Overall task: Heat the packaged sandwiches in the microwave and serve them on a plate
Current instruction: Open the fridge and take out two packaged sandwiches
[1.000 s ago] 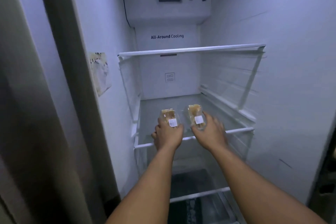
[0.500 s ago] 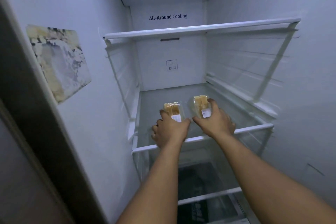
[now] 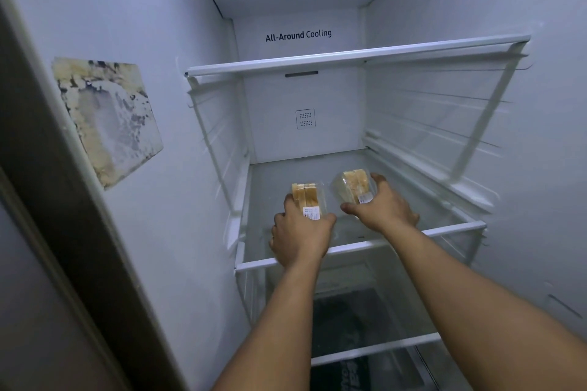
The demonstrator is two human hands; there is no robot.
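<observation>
Two bare forearms reach forward from the bottom edge into an open fridge, over a lower shelf rail (image 3: 374,349) and the dark space under it. Beyond that, the white front rail of the middle glass shelf (image 3: 444,230) runs across beneath both wrists.

The left hand (image 3: 300,236) sits just past that rail, knuckles up, its fingers and thumb curled round the near end of the left sandwich pack (image 3: 306,195). The pack sticks out away from the hand, toward the back of the fridge, with the bread slices standing on edge under clear wrap and a small white label (print too small to read) right at the thumb.

The right hand (image 3: 382,208) is a little farther in and to the right. It grips the right sandwich pack (image 3: 354,186) from the right side, fingers over the far edge and the thumb stretched along the near side, so the pack lies to the left of the palm. This one too carries a white label near the hand. Whether either pack rests on the glass or is lifted just clear of it cannot be told. The two packs are side by side, close but apart.

Farther back stands the rear wall with a small vent grille (image 3: 305,119), then an upper shelf (image 3: 349,55), and above it the words "All-Around Cooling" (image 3: 298,35). On the left inner wall a stained, peeling sticker (image 3: 106,119) clings.
</observation>
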